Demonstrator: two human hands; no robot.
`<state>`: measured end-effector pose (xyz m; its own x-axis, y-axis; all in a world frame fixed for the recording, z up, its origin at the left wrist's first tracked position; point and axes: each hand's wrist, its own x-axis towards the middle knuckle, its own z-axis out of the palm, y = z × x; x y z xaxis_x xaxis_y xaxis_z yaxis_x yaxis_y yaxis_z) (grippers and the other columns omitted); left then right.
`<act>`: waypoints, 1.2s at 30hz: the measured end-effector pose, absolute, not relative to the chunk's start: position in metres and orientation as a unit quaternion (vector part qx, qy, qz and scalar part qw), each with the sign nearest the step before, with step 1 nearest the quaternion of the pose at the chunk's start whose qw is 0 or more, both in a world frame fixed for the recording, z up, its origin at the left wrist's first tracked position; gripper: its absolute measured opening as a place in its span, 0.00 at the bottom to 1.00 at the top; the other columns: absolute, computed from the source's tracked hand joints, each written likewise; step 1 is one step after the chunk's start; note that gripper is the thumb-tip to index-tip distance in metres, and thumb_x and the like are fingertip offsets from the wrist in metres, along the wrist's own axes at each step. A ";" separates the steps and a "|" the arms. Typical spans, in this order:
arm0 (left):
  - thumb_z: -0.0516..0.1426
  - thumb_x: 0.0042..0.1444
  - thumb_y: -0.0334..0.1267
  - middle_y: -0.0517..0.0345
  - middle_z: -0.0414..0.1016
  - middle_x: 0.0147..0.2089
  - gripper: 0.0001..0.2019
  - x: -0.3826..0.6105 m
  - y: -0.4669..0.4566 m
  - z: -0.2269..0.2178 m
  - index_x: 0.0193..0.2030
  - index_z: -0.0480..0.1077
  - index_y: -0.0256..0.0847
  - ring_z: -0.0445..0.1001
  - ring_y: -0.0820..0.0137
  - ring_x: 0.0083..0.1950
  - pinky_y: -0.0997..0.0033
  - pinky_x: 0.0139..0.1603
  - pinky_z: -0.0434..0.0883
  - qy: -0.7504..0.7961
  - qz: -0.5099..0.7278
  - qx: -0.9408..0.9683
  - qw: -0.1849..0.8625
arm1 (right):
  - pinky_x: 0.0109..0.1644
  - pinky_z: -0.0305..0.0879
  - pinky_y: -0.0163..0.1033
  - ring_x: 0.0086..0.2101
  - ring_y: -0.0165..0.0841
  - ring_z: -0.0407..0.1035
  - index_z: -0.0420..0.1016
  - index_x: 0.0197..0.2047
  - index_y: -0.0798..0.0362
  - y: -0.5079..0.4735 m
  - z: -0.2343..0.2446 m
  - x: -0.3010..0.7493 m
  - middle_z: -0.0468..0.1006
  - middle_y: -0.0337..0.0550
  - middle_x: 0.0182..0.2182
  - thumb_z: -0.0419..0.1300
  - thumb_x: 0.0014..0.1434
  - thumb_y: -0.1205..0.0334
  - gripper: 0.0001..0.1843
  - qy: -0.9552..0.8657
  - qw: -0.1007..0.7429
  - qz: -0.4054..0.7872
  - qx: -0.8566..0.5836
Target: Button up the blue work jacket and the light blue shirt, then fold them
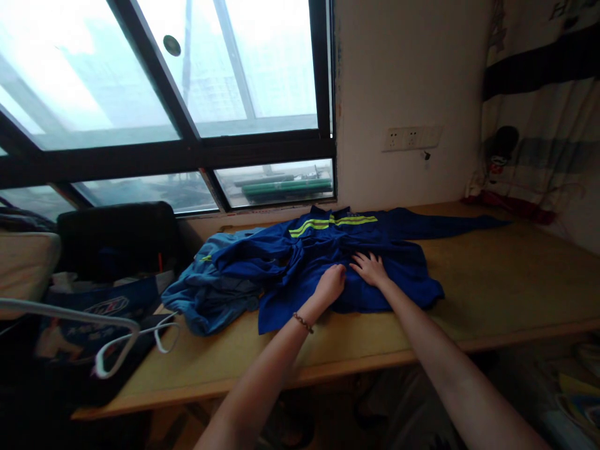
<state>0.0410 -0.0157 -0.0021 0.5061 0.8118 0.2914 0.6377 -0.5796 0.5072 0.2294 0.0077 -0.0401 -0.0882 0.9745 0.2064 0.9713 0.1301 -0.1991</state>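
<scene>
A dark blue work jacket [398, 262] with neon yellow stripes lies spread on a wooden table [506, 281], one sleeve stretched out to the right. My left hand [330, 282] rests on its middle with fingers curled into the cloth. My right hand [370, 267] lies flat on the jacket beside it, fingers spread. A lighter blue garment [210, 297] is bunched up at the jacket's left side. A beaded bracelet sits on my left wrist.
White plastic hangers [117, 340] lie at the table's left end beside a blue bag [100, 306] and a black case [117, 234]. A large window is behind the table. Wall sockets [412, 137] and a hanging striped cloth [544, 106] are at the right.
</scene>
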 end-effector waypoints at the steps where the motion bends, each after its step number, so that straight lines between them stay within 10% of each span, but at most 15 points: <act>1: 0.48 0.53 0.30 0.50 0.67 0.43 0.12 0.038 -0.022 -0.008 0.44 0.64 0.38 0.66 0.68 0.44 0.69 0.47 0.63 0.404 0.272 0.853 0.190 | 0.53 0.42 0.59 0.55 0.48 0.46 0.56 0.56 0.39 0.008 -0.040 0.232 0.56 0.35 0.57 0.39 0.57 0.43 0.26 -0.744 0.142 0.008 -0.653; 9: 0.56 0.48 0.37 0.52 0.67 0.46 0.12 0.007 -0.029 -0.012 0.41 0.69 0.41 0.64 0.66 0.47 0.67 0.50 0.61 0.325 0.273 0.870 0.248 | 0.54 0.46 0.49 0.52 0.42 0.54 0.66 0.50 0.50 -0.011 -0.021 0.236 0.66 0.45 0.51 0.47 0.57 0.51 0.21 -0.751 0.240 -0.008 -0.615; 15: 0.57 0.46 0.37 0.54 0.63 0.53 0.20 0.010 -0.034 -0.009 0.49 0.66 0.46 0.59 0.63 0.50 0.62 0.52 0.58 0.305 0.227 0.909 0.170 | 0.35 0.59 0.36 0.30 0.32 0.65 0.69 0.29 0.52 -0.071 -0.007 0.206 0.72 0.41 0.28 0.53 0.53 0.51 0.14 -0.771 0.321 0.097 -0.541; 23: 0.57 0.47 0.32 0.56 0.67 0.48 0.12 0.011 -0.033 -0.014 0.40 0.71 0.44 0.59 0.64 0.49 0.65 0.50 0.60 0.304 0.210 0.917 0.152 | 0.33 0.56 0.33 0.29 0.29 0.63 0.70 0.28 0.52 -0.092 -0.006 0.189 0.71 0.38 0.27 0.57 0.44 0.64 0.05 -0.780 0.294 0.172 -0.526; 32: 0.52 0.52 0.29 0.56 0.68 0.47 0.15 0.016 -0.044 -0.012 0.47 0.67 0.44 0.60 0.66 0.48 0.64 0.49 0.60 0.309 0.215 0.918 0.123 | 0.39 0.61 0.37 0.34 0.34 0.67 0.73 0.28 0.51 -0.073 -0.024 0.220 0.74 0.39 0.29 0.62 0.40 0.54 0.12 -0.373 0.606 0.484 -0.509; 36: 0.49 0.52 0.27 0.54 0.68 0.44 0.14 0.019 -0.056 -0.004 0.43 0.69 0.42 0.61 0.67 0.46 0.67 0.46 0.61 0.288 0.204 0.930 0.101 | 0.39 0.61 0.38 0.33 0.35 0.68 0.73 0.25 0.50 -0.075 -0.020 0.225 0.75 0.38 0.28 0.64 0.37 0.55 0.10 -0.332 0.594 0.560 -0.471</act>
